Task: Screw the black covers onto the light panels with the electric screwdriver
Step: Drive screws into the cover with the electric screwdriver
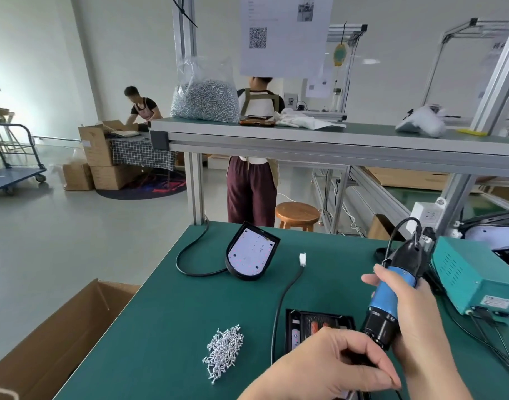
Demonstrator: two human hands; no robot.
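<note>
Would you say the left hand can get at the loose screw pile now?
Probably yes: the screw pile lies close beside the left hand, with only mat and a thin cable between.

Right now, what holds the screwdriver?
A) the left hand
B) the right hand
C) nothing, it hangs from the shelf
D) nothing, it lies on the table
B: the right hand grips the screwdriver round its blue body, lifted off the table.
</note>
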